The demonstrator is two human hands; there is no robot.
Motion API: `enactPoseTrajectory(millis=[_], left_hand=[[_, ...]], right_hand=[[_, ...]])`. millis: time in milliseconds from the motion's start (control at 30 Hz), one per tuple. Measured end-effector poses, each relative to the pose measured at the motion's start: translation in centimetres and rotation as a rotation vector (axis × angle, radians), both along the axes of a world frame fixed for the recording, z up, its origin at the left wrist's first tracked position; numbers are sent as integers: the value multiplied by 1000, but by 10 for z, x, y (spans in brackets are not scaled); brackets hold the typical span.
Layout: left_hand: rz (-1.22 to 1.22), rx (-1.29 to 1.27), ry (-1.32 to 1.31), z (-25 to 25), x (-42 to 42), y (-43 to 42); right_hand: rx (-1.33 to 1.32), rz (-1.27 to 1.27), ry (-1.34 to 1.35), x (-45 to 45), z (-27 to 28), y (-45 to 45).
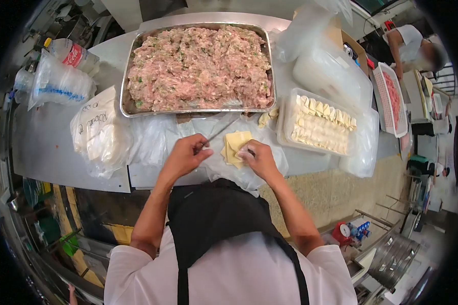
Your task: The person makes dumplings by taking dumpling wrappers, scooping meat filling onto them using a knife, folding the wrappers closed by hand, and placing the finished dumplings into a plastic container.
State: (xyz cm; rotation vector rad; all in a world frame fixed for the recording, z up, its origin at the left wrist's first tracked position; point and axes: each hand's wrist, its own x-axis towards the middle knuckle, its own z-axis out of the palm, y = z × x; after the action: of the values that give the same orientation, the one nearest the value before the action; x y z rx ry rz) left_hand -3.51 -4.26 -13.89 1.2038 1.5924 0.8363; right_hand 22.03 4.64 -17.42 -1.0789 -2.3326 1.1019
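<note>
My left hand (188, 154) is closed around one end of a thin, flat metal tool (223, 129). The tool slants up and right, its far end close to the tray's near edge. A small stack of square yellow dough wrappers (236, 145) lies on plastic sheeting (216, 163) in front of me. At the stack's right edge, my right hand (259, 158) has its fingers pinched on a wrapper; the fingertips are partly hidden. Beyond both hands sits a large metal tray (198, 113) heaped with minced meat filling (198, 68) flecked with green.
To the right, a plastic container (285, 134) holds rows of folded dumplings (323, 124), with stacked clear plastic containers (336, 76) behind. Bagged wrappers (101, 129) and a cola bottle (74, 56) are left. A white basket (392, 99) of pink meat and another person (409, 43) are far right.
</note>
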Motion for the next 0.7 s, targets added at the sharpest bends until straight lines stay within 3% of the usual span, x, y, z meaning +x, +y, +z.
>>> enactPoseTrajectory(millis=[33,67,133,167,233,267,333,467,533,700], left_hand=[[-29,-43,-15,-2,6,3],[-26,-42,-12,-13,14,6],[-26,148,-227,-35,35,13],[-26,149,-225,-40,45,16],[50,90,-42,-42,61,23],[51,92,-41,-46,64,25],[88,245,203,-54,69,29],[48,154,169,-60,63,29],[57,133,180,-60,65,29],[36,112,201,-62,63,29]], right_hand=[[-181,-94,87,0,2,0],[-180,-91,89,-1,1,0],[-403,-205,154,-1,-3,0],[-403,-205,156,0,-4,0],[-734,-256,347,1,-3,3],[-732,-255,348,4,-3,4],[-821,-235,367,11,-3,6],[-886,-287,440,27,0,3],[-1031,-386,734,35,-1,1],[-1140,-298,1059,58,6,-2]])
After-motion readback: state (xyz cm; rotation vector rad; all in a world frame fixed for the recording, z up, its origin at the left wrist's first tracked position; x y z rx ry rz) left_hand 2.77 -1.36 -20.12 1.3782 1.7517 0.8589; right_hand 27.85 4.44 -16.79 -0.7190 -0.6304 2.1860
